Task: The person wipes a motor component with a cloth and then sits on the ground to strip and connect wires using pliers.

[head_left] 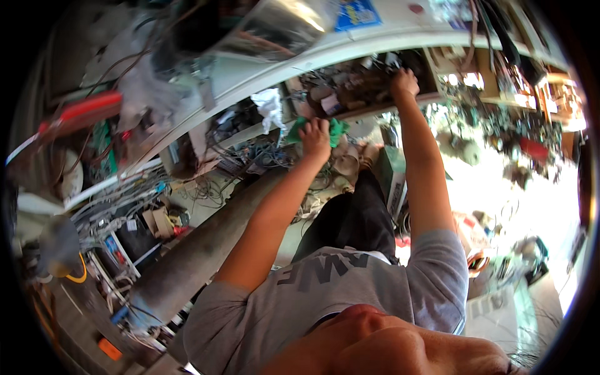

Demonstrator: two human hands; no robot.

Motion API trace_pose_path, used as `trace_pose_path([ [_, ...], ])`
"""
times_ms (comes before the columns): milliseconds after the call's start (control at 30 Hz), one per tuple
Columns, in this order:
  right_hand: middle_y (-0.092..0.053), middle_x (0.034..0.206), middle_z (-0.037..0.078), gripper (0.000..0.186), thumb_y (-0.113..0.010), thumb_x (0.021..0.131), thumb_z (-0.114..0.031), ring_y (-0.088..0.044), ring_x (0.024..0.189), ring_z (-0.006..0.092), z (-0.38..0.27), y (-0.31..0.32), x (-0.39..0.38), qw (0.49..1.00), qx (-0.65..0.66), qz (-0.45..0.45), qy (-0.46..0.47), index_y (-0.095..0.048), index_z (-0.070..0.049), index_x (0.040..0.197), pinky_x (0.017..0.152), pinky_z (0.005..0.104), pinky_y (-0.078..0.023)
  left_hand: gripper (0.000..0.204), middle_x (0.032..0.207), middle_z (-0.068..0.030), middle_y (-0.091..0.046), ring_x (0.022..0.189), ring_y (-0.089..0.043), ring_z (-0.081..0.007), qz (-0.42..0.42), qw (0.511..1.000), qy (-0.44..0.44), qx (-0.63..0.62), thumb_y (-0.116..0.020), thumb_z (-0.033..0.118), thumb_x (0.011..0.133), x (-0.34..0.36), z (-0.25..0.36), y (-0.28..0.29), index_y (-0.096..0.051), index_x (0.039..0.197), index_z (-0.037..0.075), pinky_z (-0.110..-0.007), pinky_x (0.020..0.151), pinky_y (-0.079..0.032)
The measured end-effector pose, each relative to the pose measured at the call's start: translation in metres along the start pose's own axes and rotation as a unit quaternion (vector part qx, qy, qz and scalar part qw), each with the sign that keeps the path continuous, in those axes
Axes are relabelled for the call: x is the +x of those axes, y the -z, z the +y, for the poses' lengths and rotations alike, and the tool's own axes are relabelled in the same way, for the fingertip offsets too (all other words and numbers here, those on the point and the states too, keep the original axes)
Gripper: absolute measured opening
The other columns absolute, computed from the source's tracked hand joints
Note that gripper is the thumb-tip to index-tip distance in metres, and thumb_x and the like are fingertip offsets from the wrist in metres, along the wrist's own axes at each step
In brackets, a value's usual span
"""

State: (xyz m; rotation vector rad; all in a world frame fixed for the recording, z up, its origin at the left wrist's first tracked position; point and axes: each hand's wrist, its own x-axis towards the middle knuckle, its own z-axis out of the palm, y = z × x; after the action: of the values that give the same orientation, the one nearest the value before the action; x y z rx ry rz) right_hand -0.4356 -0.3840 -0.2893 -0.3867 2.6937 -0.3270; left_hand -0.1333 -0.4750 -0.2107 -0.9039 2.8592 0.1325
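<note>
My left hand (317,139) is closed on a crumpled green cloth (339,130), at the near edge of a pulled-out drawer (381,110) under the workbench. Brown and dark small parts (350,84) fill the drawer in a loose jumble. Over its right part my right hand (405,82) reaches in with curled fingers. What those fingers hold, if anything, is too small and blurred to make out. A crumpled white cloth or paper (269,107) hangs left of the green cloth.
Above the drawer runs the pale workbench edge (250,78). A long grey cylinder (200,250) lies at the left, beside tangled cables (119,206). Near my legs stands a green box (392,172). Hardware and clutter (475,131) spread over the sunlit right side.
</note>
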Motion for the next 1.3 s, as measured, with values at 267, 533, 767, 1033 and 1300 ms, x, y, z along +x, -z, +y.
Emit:
trace_pose_path([
  [267, -0.06, 0.11, 0.007, 0.038, -0.062, 0.084, -0.038, -0.057, 0.106, 0.0302, -0.023, 0.003, -0.01, 0.996, -0.052, 0.041, 0.062, -0.05, -0.016, 0.113, 0.083, 0.0459, -0.048, 0.031, 0.111, -0.0115, -0.051, 0.103, -0.049, -0.0315, 0.032, 0.999, 0.015, -0.006, -0.055, 0.009, 0.078, -0.003, -0.002, 0.003, -0.049, 0.107, 0.012, -0.057, 0.09, -0.035],
  [533, -0.052, 0.12, 0.019, 0.04, -0.06, 0.083, -0.03, -0.059, 0.103, 0.0387, -0.011, -0.004, -0.007, 0.997, -0.017, -0.031, 0.068, -0.046, -0.009, 0.115, 0.082, 0.0479, -0.05, 0.025, 0.108, -0.0102, -0.052, 0.101, -0.05, -0.0307, 0.048, 0.999, 0.01, -0.021, -0.053, 0.012, 0.081, -0.005, -0.003, 0.0, -0.05, 0.105, 0.012, -0.057, 0.089, -0.035],
  [767, -0.064, 0.094, 0.022, 0.041, -0.061, 0.078, -0.039, -0.061, 0.086, 0.0442, 0.013, 0.038, -0.022, 0.983, 0.096, 0.05, 0.151, -0.053, -0.004, 0.097, 0.078, 0.0509, -0.048, 0.021, 0.106, -0.0121, -0.053, 0.102, -0.051, -0.0293, 0.014, 0.999, 0.05, 0.015, -0.048, 0.016, 0.087, -0.004, 0.001, -0.012, -0.051, 0.108, 0.013, -0.058, 0.091, -0.037],
  [1033, -0.061, 0.098, 0.007, 0.035, -0.053, 0.096, -0.033, -0.06, 0.082, 0.0126, 0.045, 0.066, -0.062, 0.667, 0.713, -0.203, -0.071, -0.059, -0.003, 0.114, 0.073, 0.0233, -0.053, 0.013, 0.102, -0.0079, -0.051, 0.1, -0.051, -0.0288, 0.054, 0.998, 0.013, -0.001, -0.046, 0.014, 0.088, -0.003, 0.0, -0.009, -0.047, 0.101, 0.014, -0.061, 0.092, -0.036],
  [1300, -0.062, 0.103, 0.005, 0.033, -0.05, 0.097, -0.032, -0.057, 0.081, 0.013, 0.049, 0.04, -0.069, 0.418, 0.844, -0.331, -0.063, -0.058, -0.003, 0.112, 0.071, 0.0215, -0.05, 0.021, 0.107, -0.0107, -0.049, 0.104, -0.048, -0.0314, 0.04, 0.999, 0.0, -0.01, -0.05, 0.014, 0.088, -0.007, -0.003, -0.003, -0.043, 0.107, 0.013, -0.062, 0.092, -0.034],
])
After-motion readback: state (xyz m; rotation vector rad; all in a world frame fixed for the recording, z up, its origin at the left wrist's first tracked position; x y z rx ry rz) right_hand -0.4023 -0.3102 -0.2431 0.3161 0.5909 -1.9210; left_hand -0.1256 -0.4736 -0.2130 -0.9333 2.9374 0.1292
